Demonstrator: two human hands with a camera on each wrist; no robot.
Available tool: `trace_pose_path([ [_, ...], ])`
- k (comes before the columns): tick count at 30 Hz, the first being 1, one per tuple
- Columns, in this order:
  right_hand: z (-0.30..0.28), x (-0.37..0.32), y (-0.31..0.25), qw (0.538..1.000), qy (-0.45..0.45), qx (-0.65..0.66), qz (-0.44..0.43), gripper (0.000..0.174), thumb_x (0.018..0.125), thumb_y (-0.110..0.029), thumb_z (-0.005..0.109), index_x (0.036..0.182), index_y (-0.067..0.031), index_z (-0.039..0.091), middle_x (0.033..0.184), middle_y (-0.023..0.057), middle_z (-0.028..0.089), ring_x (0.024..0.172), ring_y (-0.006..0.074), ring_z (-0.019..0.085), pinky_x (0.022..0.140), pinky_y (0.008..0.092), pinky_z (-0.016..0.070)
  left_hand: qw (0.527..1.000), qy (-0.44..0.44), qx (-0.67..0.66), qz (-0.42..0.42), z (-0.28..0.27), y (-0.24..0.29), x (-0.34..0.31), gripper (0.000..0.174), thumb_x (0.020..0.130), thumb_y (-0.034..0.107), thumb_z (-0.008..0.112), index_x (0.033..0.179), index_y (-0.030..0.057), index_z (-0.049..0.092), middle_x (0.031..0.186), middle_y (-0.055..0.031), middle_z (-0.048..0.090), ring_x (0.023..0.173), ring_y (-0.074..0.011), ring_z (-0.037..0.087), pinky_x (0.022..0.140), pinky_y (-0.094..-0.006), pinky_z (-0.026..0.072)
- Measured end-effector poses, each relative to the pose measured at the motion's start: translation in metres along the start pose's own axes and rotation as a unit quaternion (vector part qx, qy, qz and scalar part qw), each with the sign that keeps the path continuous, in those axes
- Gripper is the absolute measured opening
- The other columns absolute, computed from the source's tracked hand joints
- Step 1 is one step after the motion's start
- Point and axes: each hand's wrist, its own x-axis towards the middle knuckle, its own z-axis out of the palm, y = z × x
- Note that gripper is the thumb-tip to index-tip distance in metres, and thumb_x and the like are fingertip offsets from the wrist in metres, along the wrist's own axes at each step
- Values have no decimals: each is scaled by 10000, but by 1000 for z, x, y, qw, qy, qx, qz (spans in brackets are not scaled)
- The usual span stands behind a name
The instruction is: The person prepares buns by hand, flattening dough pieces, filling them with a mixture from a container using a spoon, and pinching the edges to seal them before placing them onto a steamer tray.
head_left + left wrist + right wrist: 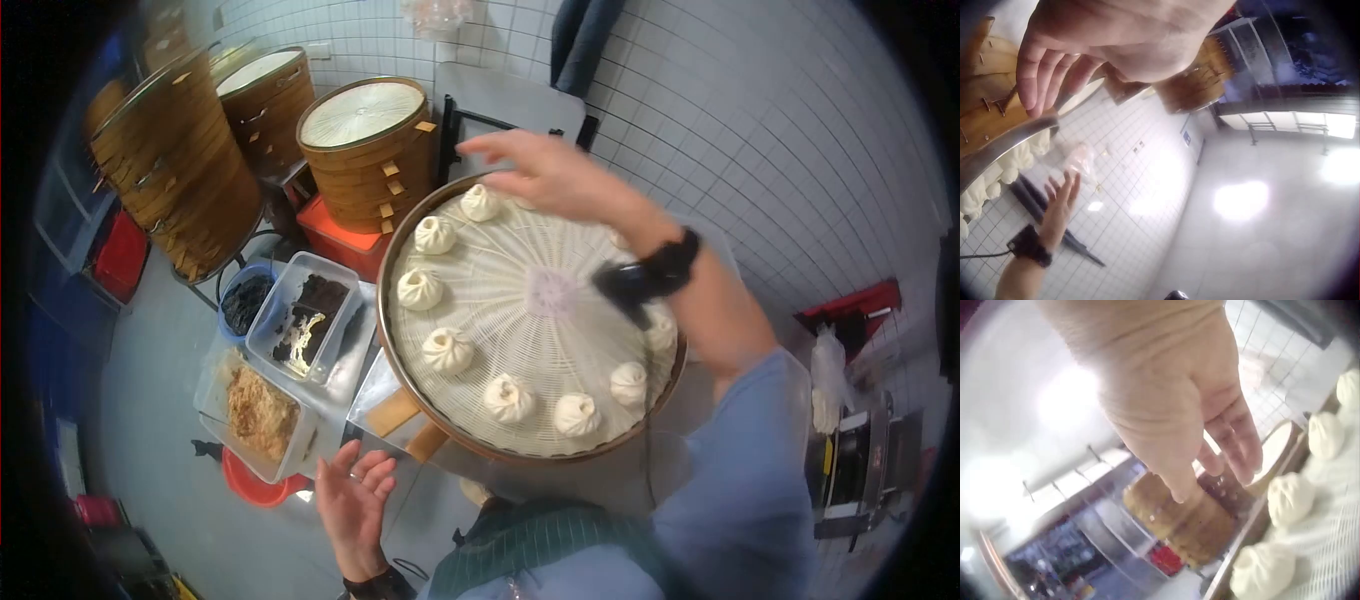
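A round bamboo steamer tray (490, 315) with a pale woven liner holds a ring of pleated white buns, such as the bun (447, 351) at its left side. My right hand (545, 175), slightly blurred, is over the tray's far edge with its fingers extended, and it holds nothing. In the right wrist view, buns (1291, 499) line the rim beside that hand. My left hand (355, 500) is in front of the tray at the lower left, palm up, fingers loosely bent and nothing in them. Part of the far rim is hidden by my right forearm.
Stacked bamboo steamers (365, 165) stand at the back left. Left of the tray are a clear tub of dark filling (325, 300), a tub of light brown filling (262, 415) and a blue bowl (247, 300). A tiled wall (750, 130) rises behind.
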Motion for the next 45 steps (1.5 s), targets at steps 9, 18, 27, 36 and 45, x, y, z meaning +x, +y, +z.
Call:
trace_pose_path([
  [9,-141,-279,-42,958,40,12,282,290,891,-195,597,1124,-26,636,873,53,651,792,106,594,728,262,479,994,-32,55,-84,11,-75,-16,521,971,497,395,1155,26,524,1012,-231,614,905,-347,638,729,-394,538],
  [18,-189,-676,-13,806,304,40,506,309,913,-228,611,1154,-35,623,856,23,646,759,98,581,692,258,470,927,-93,243,-270,69,-272,-98,435,956,416,454,1147,29,511,1008,-178,605,913,-325,611,774,-401,488],
  [27,-127,-1002,-57,533,488,174,669,312,930,-266,589,1124,-25,629,831,22,632,721,99,584,649,243,481,818,-224,408,-338,175,-453,-187,359,944,293,492,1165,11,524,1021,-182,626,949,-324,631,812,-392,493],
  [36,-51,-1040,-135,444,441,244,741,345,915,-316,618,1107,-30,627,893,62,656,758,123,621,702,269,519,751,-297,465,-364,177,-544,-219,335,922,281,522,1116,9,553,970,-168,641,897,-296,646,766,-376,517],
  [45,-127,-1091,-45,484,507,249,668,377,918,-297,605,1175,-21,592,890,49,642,737,106,609,641,240,515,752,-265,465,-385,201,-605,-267,320,909,272,524,1089,10,560,940,-159,639,890,-293,645,763,-377,516],
])
